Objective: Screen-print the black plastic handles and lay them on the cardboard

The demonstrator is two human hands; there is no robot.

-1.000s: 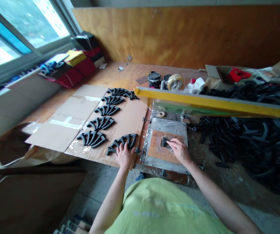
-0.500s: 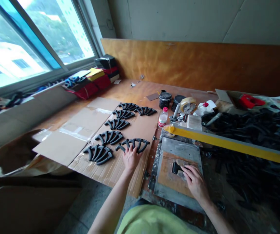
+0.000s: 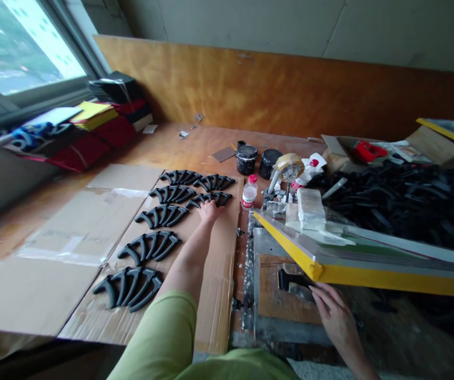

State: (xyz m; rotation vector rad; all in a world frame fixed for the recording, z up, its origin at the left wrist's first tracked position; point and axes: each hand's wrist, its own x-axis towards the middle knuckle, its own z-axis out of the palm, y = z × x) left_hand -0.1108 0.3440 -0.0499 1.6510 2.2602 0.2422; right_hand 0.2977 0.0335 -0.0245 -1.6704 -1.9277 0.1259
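My left hand (image 3: 210,211) reaches far forward and rests on a black fan-shaped stack of curved plastic parts (image 3: 215,198) on the cardboard sheet (image 3: 92,221), just below another stack (image 3: 214,182). Its fingers lie over the stack's near edge. My right hand (image 3: 334,311) lies near the bench's front edge on a wooden plate (image 3: 278,295) set in a metal jig. Its fingertips touch a small black part (image 3: 286,278) under the yellow-framed printing screen (image 3: 369,258), which is tilted down over the jig.
Several more fanned stacks (image 3: 150,245) lie in a column on the cardboard. Two black jars (image 3: 246,158), a small red-capped bottle (image 3: 249,192) and a tape roll (image 3: 289,168) stand behind the jig. A large heap of black parts (image 3: 408,200) fills the right side.
My left hand has slid the stack away from me, up the cardboard to sit by the far stacks. The yellow-framed screen sits lower over the jig. My right hand stays at the small black part.
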